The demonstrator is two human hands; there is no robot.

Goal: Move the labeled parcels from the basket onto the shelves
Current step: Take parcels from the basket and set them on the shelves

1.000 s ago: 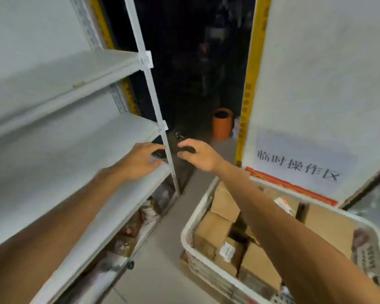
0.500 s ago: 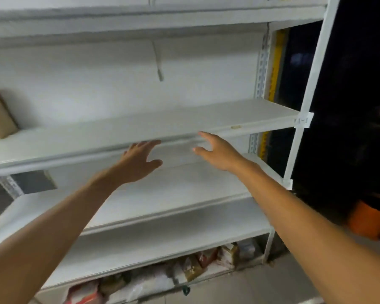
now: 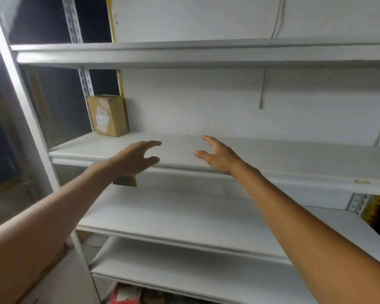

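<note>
I face a white metal shelving unit with several bare boards. One brown cardboard parcel with a white label stands upright at the far left of the chest-high board, against the back wall. My left hand and my right hand are both stretched out in front of that board's front edge, fingers spread and relaxed, holding nothing. The parcel is to the upper left of my left hand and apart from it. The basket is out of view.
A grey upright post frames the unit's left side. A thin cord hangs down the back wall. Red and brown packages lie under the lowest board. Part of another brown box shows just below my left hand.
The view has swung left from the basket and aisle to the shelves; the labeled parcel is now in sight. Both hands stay raised and empty, now in front of the chest-high board.
</note>
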